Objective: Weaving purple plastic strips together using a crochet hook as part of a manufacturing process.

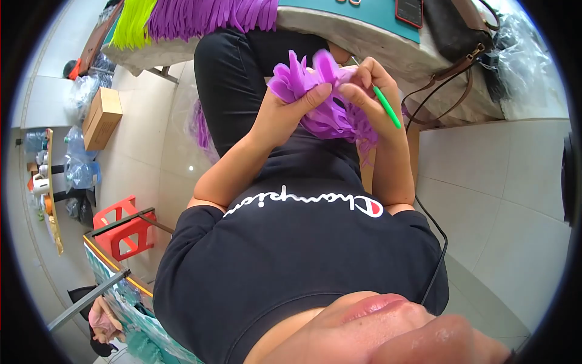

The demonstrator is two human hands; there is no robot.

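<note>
Above my lap, my left hand (298,108) pinches a bunch of soft, thin purple strips (336,118) with rounded, petal-like ends, thumb on top. My right hand (377,91) is close beside it, its fingers closed at the right side of the same bunch. Held in that hand is a slim tool with a bright green handle (387,107), slanting down to the right. A thin metal shaft seems to stick out beyond the fingers; its tip is too small to make out. Loose purple ends hang below both hands.
On the table ahead lie rows of purple strips (212,15) and lime strips (130,24), a teal mat (315,15), a phone (409,12) and a dark handbag (451,33) with a hanging strap. Leftward are a cardboard box (103,118) and a red stool (124,227). A black cable (439,233) runs at right.
</note>
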